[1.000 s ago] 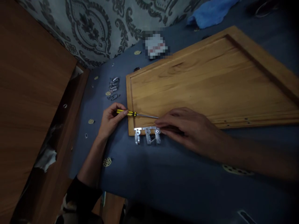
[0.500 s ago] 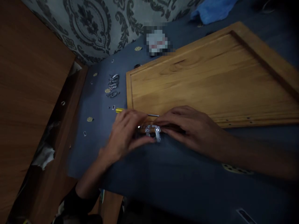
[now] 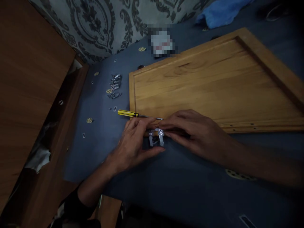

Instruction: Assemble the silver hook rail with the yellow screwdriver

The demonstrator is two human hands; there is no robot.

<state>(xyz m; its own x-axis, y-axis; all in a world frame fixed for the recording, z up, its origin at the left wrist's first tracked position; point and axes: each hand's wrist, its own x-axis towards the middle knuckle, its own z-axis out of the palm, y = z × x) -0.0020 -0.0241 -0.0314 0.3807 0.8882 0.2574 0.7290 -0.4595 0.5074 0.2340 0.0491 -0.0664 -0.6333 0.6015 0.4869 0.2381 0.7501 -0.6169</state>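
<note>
Left hand point(image 3: 133, 142): is curving half-open around the metal fittings point(image 3: 161, 141); grip cannot be told.
Right hand point(image 3: 197, 129): is resting beside them, fingers nearly together; hold hidden.
Metal fittings: are sitting at the near edge of the wooden panel point(image 3: 201, 82), left end.
Screwdriver point(image 3: 127, 113): is lying beyond the left hand, overhanging the panel's left edge.

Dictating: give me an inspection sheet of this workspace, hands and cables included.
Surface: dark blue patterned covering
Job's things: wooden panel; yellow-handled screwdriver across its left edge; metal fittings at its near edge
Clutter: loose metal pieces left of the panel; blue cloth, blurred white item behind
Hands: left hand spread about the fittings; right hand beside them; grips unclear
Cables: none certain; dark looped item top right unclear
Surroundings: patterned backdrop; brown furniture left
</note>
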